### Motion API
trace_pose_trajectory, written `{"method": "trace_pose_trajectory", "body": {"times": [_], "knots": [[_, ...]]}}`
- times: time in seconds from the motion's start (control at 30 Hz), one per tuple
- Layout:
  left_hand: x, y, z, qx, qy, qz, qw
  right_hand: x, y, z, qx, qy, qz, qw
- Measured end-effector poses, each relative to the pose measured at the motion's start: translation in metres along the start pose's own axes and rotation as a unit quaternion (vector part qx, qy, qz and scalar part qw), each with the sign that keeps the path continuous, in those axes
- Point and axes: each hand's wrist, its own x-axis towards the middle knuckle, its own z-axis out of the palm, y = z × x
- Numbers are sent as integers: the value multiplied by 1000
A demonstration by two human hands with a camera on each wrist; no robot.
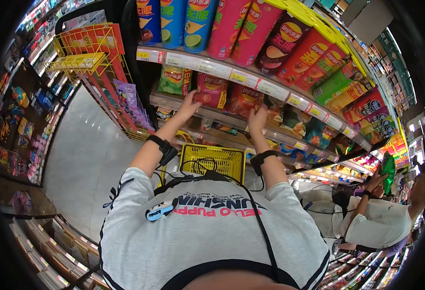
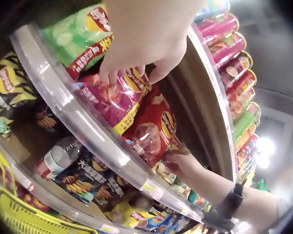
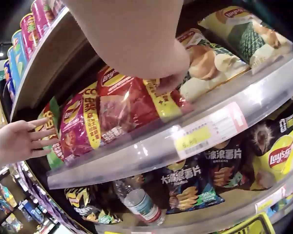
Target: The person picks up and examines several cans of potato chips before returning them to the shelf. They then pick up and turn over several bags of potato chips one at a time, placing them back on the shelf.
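Both hands reach into a shop shelf [image 1: 232, 118] of crisp bags. My left hand [image 1: 189, 104] lies with straight, spread fingers [image 3: 36, 134] against a pink crisp bag [image 1: 211, 91] [image 2: 112, 102] [image 3: 78, 126], next to a green bag [image 1: 174, 79]. My right hand [image 1: 258, 116] is at the neighbouring red crisp bag [image 1: 244, 99] [image 3: 127, 105], its fingers [image 3: 168, 83] curled onto the bag's yellow right edge. In the left wrist view the right hand [image 2: 183, 163] grips the far side of the red bag [image 2: 154, 129].
A yellow basket [image 1: 212, 162] sits below my arms. A water bottle [image 3: 139, 204] lies among dark bags on the shelf under the hands. Crisp canisters [image 1: 232, 24] fill the top shelf. A yellow wire rack [image 1: 84, 53] stands left; another person [image 1: 381, 217] crouches right.
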Motion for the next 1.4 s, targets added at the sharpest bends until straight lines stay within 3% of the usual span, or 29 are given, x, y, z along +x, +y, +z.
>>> {"method": "trace_pose_trajectory", "body": {"times": [0.03,0.1,0.17,0.23,0.27,0.37,0.47,0.57,0.7,0.8,0.9,0.93,1.1,1.17,1.3,1.33,1.4], "knots": [[4,-2,-1,18,8,-23,1000,1,-10,4,29,-26,-61,997],[14,-3,-1,74,-7,-21,997,1,-36,23,217,-214,33,952],[11,11,7,66,-7,-57,996,-6,-31,74,188,-178,79,963],[6,56,11,-7,16,-134,991,-4,-33,95,231,-212,134,940],[6,62,12,-110,27,-141,983,-2,-34,100,252,-228,160,927],[18,48,9,-87,40,-218,971,7,-50,94,265,-311,256,876],[28,43,4,-111,-44,-218,969,14,-52,91,245,-336,230,880],[17,71,12,-134,-50,-149,978,2,-86,60,282,-244,167,913],[-1,93,14,-144,-14,-125,982,-13,-103,34,370,-276,266,846],[-24,97,9,-93,-25,-66,993,-29,-98,29,415,-302,243,823],[-46,72,7,104,26,-9,994,-47,-98,29,446,-284,219,820],[-54,70,2,112,1,50,992,-54,-100,25,461,-287,226,809],[-77,96,-16,69,-50,-20,996,-84,-117,-1,527,-282,288,749],[-76,99,-20,25,-70,-92,993,-92,-121,-3,502,-281,301,761],[-82,104,-23,-6,-57,-91,994,-99,-110,5,497,-250,277,784],[-87,116,-24,-27,-45,-153,987,-101,-107,3,489,-248,270,791],[-90,100,-30,3,-56,-194,979,-108,-105,-6,479,-249,276,796]]}}
